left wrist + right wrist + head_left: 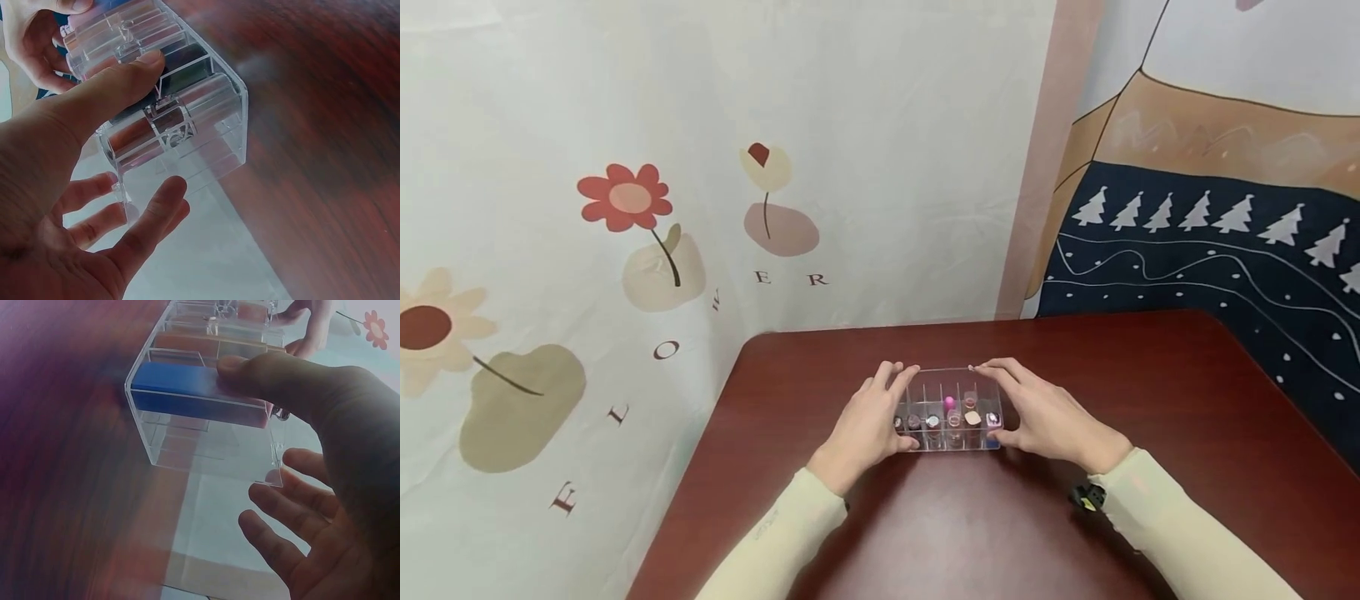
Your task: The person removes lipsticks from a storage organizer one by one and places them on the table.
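Observation:
A clear plastic compartment organizer (934, 390) stands on the table between both hands, with several small cosmetic tubes and bottles in its front row. My left hand (867, 423) grips its left end, thumb across the front and fingers up at the back rim. At the right end, my right hand (1051, 417) holds it the same way. In the right wrist view the thumb lies on a blue and pink tube-like item (175, 378) in the end compartment. A bright pink round-topped item (950, 402) sits near the middle. Dark cylinders (128, 139) show through the clear wall in the left wrist view.
The dark red wooden table (947, 525) has its far edge against a pale curtain (887, 167) printed with flowers and letters. A dark tree-patterned cloth (1195, 250) hangs on the right. A black device (1088, 497) is strapped under the right cuff.

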`<state>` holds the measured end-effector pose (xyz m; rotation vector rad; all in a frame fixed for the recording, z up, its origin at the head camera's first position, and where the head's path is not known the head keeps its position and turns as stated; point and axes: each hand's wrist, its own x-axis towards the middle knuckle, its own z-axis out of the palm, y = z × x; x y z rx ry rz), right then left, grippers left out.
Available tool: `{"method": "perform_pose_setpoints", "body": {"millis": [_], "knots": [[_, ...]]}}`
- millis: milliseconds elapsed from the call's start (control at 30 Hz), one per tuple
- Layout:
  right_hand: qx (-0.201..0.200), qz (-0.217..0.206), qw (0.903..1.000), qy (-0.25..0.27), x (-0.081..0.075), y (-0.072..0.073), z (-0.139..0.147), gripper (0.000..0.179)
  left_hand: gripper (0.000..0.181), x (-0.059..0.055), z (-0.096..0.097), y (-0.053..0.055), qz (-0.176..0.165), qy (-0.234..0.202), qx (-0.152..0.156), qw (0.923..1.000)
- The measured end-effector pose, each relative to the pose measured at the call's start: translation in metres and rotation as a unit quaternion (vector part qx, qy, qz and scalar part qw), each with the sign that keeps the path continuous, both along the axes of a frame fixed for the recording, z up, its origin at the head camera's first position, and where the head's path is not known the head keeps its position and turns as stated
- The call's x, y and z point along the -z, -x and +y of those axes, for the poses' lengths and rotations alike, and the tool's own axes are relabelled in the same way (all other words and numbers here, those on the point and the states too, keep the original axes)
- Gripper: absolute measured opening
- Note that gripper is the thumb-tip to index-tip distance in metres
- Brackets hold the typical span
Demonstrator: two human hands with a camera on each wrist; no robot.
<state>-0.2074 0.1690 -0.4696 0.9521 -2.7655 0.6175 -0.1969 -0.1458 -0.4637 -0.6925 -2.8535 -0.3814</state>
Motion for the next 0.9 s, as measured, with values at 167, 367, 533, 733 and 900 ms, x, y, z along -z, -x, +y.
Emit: {"method": "perform_pose_setpoints", "body": {"millis": [167,367,533,733,900], "knots": [[0.01,0.004,0.9999,-0.005,0.003,-0.003,0.001,0.104,0.123,0.001,0.002,-0.001,-0.002,0.009,0.003,1.0],[0.01,0.006,0.9999,-0.002,0.002,0.0,0.006,0.103,0.127,0.005,0.008,0.003,0.012,0.03,0.002,0.9995],[0.015,0.007,0.9998,0.004,-0.002,0.002,0.012,0.104,0.127,-0.001,0.014,0.006,0.019,0.043,0.004,0.9989],[0.018,0.004,0.9998,0.009,-0.004,0.0,0.019,0.101,0.128,-0.001,0.022,0.006,0.012,0.056,0.007,0.9983],[0.025,-0.004,0.9996,0.013,-0.004,-0.003,0.02,0.099,0.128,0.002,0.025,0.005,0.011,0.068,0.007,0.9976]]}}
